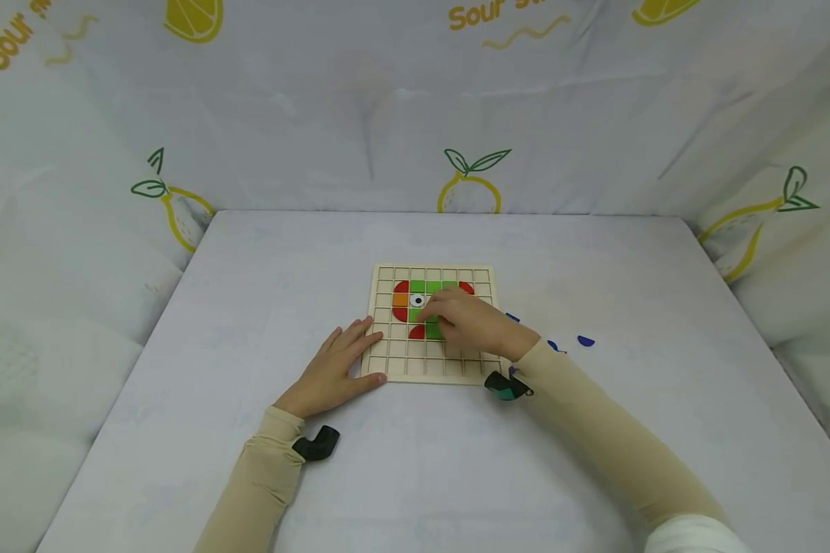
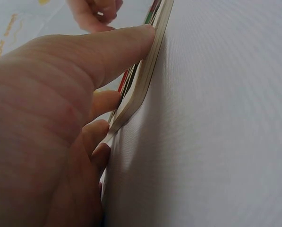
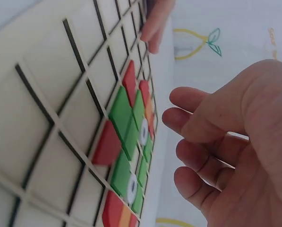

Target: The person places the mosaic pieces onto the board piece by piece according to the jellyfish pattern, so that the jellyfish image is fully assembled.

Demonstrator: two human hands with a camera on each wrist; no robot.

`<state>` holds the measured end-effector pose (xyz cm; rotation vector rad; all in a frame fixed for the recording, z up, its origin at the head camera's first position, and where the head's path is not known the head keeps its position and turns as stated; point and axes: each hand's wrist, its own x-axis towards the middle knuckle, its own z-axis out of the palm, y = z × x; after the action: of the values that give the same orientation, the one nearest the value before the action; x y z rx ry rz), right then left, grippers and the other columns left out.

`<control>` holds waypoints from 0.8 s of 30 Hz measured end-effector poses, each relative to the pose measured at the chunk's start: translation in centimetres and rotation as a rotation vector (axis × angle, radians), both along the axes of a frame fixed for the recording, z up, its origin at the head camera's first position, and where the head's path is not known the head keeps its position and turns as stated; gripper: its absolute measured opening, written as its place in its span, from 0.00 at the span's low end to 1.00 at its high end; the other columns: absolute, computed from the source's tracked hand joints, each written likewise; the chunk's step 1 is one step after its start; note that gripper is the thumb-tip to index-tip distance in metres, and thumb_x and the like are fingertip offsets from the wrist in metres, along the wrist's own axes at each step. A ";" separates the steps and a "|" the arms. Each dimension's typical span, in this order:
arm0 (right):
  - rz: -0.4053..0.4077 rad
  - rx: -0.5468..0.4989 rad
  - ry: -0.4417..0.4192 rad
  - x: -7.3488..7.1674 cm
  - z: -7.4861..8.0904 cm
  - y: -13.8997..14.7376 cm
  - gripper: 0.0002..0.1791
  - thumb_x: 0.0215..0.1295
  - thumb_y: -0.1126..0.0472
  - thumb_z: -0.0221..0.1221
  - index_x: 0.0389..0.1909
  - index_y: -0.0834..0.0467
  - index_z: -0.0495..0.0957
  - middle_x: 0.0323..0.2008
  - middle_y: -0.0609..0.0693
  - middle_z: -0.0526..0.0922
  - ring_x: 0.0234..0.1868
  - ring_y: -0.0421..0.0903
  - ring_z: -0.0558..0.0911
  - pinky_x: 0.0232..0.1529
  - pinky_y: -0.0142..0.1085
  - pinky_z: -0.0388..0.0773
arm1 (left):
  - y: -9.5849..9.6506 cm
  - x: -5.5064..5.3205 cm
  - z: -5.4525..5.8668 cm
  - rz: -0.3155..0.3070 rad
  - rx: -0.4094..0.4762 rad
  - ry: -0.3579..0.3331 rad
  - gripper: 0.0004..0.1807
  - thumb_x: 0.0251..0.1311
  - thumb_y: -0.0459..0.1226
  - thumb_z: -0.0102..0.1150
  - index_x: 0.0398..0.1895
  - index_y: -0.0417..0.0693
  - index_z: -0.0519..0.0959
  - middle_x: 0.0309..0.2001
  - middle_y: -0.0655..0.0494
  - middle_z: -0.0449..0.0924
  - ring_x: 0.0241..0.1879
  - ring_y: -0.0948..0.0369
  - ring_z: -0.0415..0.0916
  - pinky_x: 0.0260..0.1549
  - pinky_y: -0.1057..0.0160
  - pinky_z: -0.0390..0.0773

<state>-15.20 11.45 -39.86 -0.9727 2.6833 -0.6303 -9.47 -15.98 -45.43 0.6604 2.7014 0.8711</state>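
A pale wooden grid board [image 1: 387, 365] lies on the white table with coloured tiles set in its cells. Green squares [image 3: 123, 120], red rounded corner tiles [image 1: 417, 332], an orange tile [image 1: 400, 299] and white eye tiles [image 3: 132, 188] form a patch on it. My left hand [image 1: 335, 365] rests at the board's left side, fingers spread, thumb touching the near edge. Over the tiles hovers my right hand [image 1: 477, 319], its fingers loosely bent. In the right wrist view nothing shows between those fingertips [image 3: 177, 118], which stand apart from the board. That hand hides some tiles in the head view.
Several blue pieces lie right of the board, one half-round blue piece [image 1: 585, 340] farthest out and others partly behind the right forearm [image 1: 609, 422]. Black wrist devices [image 1: 317, 444] sit at both wrists. A lemon-printed white cloth [image 1: 304, 123] hangs behind the table.
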 end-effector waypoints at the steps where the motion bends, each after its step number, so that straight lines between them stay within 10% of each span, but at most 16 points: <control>1: -0.008 -0.007 -0.006 0.0 0.2 0.3 0.22 0.68 0.74 0.48 0.52 0.56 0.86 0.53 0.49 0.85 0.59 0.50 0.76 0.64 0.44 0.78 | 0.0 0.0 0.0 0.002 -0.003 -0.001 0.41 0.64 0.53 0.64 0.77 0.50 0.64 0.83 0.53 0.49 0.83 0.53 0.43 0.82 0.49 0.39; 24: -0.202 0.013 -0.013 1.4 2.2 9.8 0.18 0.71 0.71 0.48 0.54 0.60 0.83 0.51 0.55 0.84 0.47 0.48 0.76 0.45 0.41 0.80 | 0.1 -0.1 -0.5 0.005 -0.018 0.006 0.42 0.63 0.54 0.65 0.77 0.51 0.64 0.83 0.55 0.47 0.83 0.53 0.43 0.82 0.48 0.39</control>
<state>-13.77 21.20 -37.69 -0.6971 2.7926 -0.6539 -9.57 -15.91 -45.96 0.6544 2.7141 0.8463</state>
